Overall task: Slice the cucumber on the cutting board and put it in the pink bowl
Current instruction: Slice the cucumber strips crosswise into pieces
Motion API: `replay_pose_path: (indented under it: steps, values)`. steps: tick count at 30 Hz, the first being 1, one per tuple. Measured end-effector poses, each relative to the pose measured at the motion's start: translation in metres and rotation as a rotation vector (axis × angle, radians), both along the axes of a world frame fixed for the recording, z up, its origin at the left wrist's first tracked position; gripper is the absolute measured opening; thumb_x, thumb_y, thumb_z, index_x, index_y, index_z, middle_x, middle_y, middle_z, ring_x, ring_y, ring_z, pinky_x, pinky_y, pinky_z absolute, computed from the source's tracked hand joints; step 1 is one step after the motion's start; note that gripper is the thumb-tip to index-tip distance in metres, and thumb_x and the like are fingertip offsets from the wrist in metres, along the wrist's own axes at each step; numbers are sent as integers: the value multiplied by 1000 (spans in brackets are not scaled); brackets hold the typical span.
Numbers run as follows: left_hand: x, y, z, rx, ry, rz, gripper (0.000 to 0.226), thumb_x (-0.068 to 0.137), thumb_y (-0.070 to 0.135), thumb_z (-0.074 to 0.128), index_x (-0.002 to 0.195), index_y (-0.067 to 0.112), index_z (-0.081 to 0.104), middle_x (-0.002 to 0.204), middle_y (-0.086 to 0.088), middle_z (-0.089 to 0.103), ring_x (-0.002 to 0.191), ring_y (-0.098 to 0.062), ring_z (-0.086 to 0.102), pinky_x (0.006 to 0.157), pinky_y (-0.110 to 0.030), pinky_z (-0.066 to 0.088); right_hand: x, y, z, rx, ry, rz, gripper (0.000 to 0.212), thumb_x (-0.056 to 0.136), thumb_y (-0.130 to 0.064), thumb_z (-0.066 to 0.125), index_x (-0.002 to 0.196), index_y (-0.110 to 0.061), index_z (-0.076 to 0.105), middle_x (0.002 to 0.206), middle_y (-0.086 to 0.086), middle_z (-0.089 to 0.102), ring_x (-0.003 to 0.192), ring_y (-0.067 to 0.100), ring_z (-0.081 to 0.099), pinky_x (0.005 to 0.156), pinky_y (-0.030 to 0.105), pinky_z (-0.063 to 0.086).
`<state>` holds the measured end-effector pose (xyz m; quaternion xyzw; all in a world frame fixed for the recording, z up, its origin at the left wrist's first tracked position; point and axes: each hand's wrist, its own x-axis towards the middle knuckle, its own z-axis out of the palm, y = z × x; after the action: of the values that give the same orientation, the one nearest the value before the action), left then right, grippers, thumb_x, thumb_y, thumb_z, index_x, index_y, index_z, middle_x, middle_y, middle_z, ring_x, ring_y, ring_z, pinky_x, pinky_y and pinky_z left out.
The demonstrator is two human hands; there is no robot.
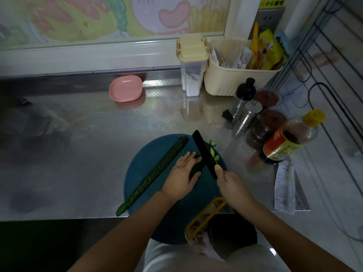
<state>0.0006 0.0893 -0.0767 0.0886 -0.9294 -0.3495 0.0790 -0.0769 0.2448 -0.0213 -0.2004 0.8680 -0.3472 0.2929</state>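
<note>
Bench point(98, 154): blue cutting board point(141, 173) overhangs the front edge. Long cucumber point(155, 173) lies uncut on the board's left side. Pink bowl point(125, 88) sits at the back edge, well apart, no slices visible in it. You're mid-slicing. Left hand point(181, 177) and right hand point(231, 187) are apart: right grips the knife point(204, 153), left holds the short cucumber piece point(196, 166). A few slices point(213, 152) lie right of the blade. Next: tuck your fingertips back and cut straight down.

The cucumber point(153, 173) is looking dark green, the cutting board point(141, 165) blue and the knife point(203, 152) black. The bowl point(125, 88) is glowing pink, and the counter point(169, 107) is showing tiny silver squares.
</note>
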Motion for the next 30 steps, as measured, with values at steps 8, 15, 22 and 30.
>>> replay_pose_path:
  steps: [8, 15, 22, 30]
  values:
    - [0, 0, 2, 18, -1, 1, 45, 95, 27, 52, 138, 16, 42, 150, -8, 31, 139, -10, 14, 116, -26, 7, 0, -1, 4, 2, -23, 31, 60, 102, -39, 24, 50, -13, 37, 48, 1, 38, 43, 15, 36, 47, 29, 28]
    - [0, 0, 2, 24, -8, 4, 46, 96, 27, 52, 139, 16, 42, 150, -7, 30, 139, -8, 12, 114, -21, 4, -4, -5, 4, 46, 7, 62, 60, 102, -37, 23, 50, -12, 38, 48, 1, 40, 42, 14, 38, 42, 23, 26]
    - [0, 0, 2, 33, -5, 4, 46, 95, 26, 53, 139, 16, 42, 150, -9, 30, 139, -9, 13, 115, -23, 6, -2, -16, -4, 98, 58, 45, 59, 102, -40, 21, 55, -12, 43, 55, 4, 48, 55, 23, 52, 55, 34, 40]
    - [3, -4, 5, 40, -49, -36, 49, 95, 27, 52, 141, 20, 37, 152, -4, 26, 140, -7, 10, 115, -22, 7, 0, -12, -11, 93, 59, 36, 59, 102, -40, 20, 56, -10, 44, 55, 3, 46, 54, 21, 48, 49, 31, 32]
